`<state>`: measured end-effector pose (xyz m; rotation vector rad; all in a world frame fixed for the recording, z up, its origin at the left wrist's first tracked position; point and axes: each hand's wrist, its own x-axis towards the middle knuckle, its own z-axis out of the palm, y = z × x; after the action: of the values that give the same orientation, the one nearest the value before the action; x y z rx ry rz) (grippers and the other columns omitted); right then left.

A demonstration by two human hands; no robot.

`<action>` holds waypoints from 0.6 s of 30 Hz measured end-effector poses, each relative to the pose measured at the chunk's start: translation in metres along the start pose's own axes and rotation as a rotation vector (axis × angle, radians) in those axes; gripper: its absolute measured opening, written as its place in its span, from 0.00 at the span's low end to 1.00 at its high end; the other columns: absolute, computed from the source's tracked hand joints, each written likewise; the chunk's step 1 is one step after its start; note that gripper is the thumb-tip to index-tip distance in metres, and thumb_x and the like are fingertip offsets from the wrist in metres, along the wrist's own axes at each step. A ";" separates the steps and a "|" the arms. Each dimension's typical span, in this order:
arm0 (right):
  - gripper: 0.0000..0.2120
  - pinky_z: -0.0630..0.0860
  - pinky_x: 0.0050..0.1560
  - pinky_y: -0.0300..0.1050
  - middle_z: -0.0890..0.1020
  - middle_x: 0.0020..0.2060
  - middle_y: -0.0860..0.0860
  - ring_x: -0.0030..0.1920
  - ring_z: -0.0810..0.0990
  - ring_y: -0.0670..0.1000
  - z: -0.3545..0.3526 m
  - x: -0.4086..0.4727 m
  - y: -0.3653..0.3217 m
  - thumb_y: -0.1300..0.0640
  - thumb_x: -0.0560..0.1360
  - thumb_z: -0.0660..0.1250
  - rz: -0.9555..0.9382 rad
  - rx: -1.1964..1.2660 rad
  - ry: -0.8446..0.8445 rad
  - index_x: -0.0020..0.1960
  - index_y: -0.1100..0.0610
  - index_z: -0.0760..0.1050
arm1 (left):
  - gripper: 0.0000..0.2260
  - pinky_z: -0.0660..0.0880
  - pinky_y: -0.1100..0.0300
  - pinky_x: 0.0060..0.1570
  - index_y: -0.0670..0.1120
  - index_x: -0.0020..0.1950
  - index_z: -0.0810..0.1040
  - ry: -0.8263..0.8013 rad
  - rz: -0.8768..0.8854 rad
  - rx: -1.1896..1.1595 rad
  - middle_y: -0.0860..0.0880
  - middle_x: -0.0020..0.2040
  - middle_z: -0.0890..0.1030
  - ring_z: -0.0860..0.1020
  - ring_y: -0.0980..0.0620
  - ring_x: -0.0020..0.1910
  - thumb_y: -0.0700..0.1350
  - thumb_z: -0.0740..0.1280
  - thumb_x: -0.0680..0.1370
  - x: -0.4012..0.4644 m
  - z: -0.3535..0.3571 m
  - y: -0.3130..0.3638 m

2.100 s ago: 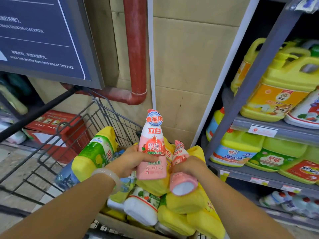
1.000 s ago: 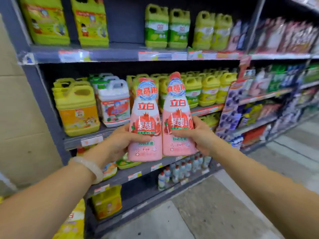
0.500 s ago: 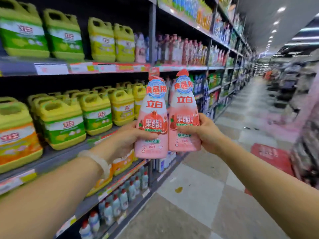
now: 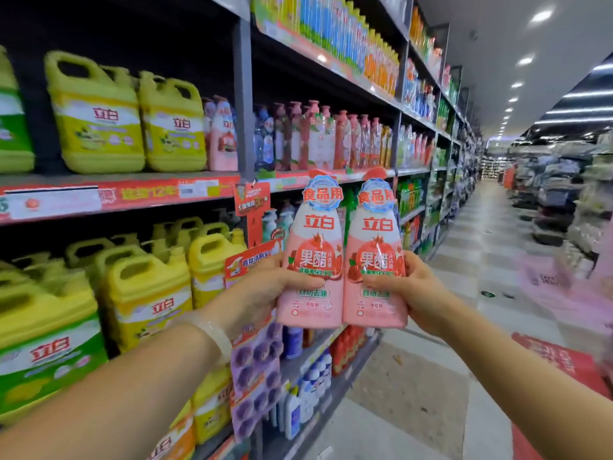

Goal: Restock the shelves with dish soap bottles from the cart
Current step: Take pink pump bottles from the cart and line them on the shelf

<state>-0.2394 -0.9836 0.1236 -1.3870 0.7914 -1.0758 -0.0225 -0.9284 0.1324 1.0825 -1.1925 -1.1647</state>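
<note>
I hold two pink dish soap bottles upright, side by side, in front of the shelving. My left hand grips the left pink bottle around its middle. My right hand grips the right pink bottle the same way. The two bottles touch at their lower edges. Matching pink bottles stand on the upper shelf, next to the yellow jugs. The cart is out of view.
Yellow and green detergent jugs fill the shelves on my left. Pump bottles line the upper shelf past the grey upright. Purple packs hang low on the rack. The aisle floor runs ahead, with a red mat at right.
I lifted both pink bottles out of the cart, turned right to face the shelves, and moved along the aisle. The bottles now sit higher, near the shelf with matching pink ones.
</note>
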 end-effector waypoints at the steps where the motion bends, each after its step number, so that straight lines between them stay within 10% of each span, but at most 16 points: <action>1: 0.39 0.82 0.41 0.52 0.82 0.51 0.61 0.44 0.84 0.58 -0.005 0.022 0.000 0.65 0.53 0.79 -0.008 -0.001 -0.015 0.61 0.62 0.68 | 0.13 0.82 0.55 0.39 0.42 0.46 0.80 0.011 0.009 0.010 0.44 0.39 0.85 0.84 0.48 0.36 0.27 0.69 0.68 0.020 -0.001 0.001; 18: 0.35 0.82 0.45 0.50 0.82 0.51 0.59 0.45 0.83 0.55 -0.001 0.404 -0.074 0.62 0.54 0.76 -0.230 0.078 -0.505 0.60 0.62 0.71 | 0.14 0.81 0.58 0.34 0.42 0.46 0.80 0.498 0.263 0.143 0.47 0.36 0.85 0.84 0.51 0.33 0.35 0.71 0.61 0.273 -0.048 0.111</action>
<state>-0.1072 -1.3475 0.2603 -1.6169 0.2250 -0.8595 0.0371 -1.1886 0.2665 1.1931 -0.9927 -0.5672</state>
